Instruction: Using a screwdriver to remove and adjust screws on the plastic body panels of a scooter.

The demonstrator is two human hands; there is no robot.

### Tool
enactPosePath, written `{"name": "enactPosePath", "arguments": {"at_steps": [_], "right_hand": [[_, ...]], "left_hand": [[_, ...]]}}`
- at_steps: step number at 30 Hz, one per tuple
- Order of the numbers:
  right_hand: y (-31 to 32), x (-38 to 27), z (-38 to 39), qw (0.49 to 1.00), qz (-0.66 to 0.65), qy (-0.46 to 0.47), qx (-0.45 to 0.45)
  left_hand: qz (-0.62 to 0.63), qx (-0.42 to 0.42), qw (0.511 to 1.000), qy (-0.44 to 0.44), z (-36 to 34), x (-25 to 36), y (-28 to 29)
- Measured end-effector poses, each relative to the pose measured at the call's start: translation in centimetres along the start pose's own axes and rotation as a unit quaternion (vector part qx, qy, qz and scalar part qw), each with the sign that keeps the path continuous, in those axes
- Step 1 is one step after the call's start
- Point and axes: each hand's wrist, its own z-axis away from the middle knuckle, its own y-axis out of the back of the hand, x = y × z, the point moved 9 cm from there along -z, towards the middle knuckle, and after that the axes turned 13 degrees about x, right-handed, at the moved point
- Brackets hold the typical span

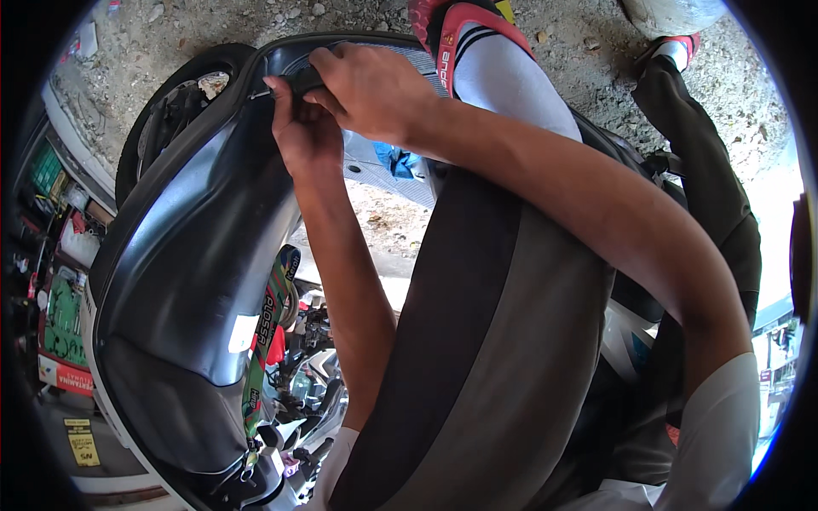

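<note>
Hands together up top: R hand [375, 89] wraps the dark-handled tool [302, 82], L hand [308, 140] w/ thumb by its front end, can't tell if L grips; tool's at the glossy black panel's [200, 247] upper rim, gritty ground [362, 19] beyond. Prob. mid-work on that rim; next move calls for a steady shaft, min. slip.
</note>
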Motion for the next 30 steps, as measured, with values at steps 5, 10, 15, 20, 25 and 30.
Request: {"name": "enactPosePath", "arguments": {"at_steps": [5,10,15,20,25,30], "right_hand": [[-5.6,3.4,2.6,0.862,-0.191,-0.396,-0.253],[-4.8,3.5,6.0,0.775,-0.190,-0.543,-0.263],[-0.7,-0.6,1.6,0.995,0.027,-0.040,-0.091],[-4.1,2.7,3.0,0.885,-0.190,-0.351,-0.240],[-6.6,1.9,7.1,0.587,-0.423,-0.612,-0.320],[-2.9,-0.2,2.4,0.987,0.050,0.011,-0.152]], "left_hand": [[0.026,-0.183,0.980,0.070,2.7,-0.4,-2.8],[0.050,-0.007,0.999,0.012,1.5,0.0,0.9],[-0.042,-0.013,0.999,0.012,-0.2,0.1,0.7],[0.009,-0.026,0.999,0.016,1.3,0.3,1.1],[0.028,-0.059,0.997,0.045,1.6,0.2,0.7],[-0.005,0.039,0.998,0.051,0.2,0.3,1.6]]}}
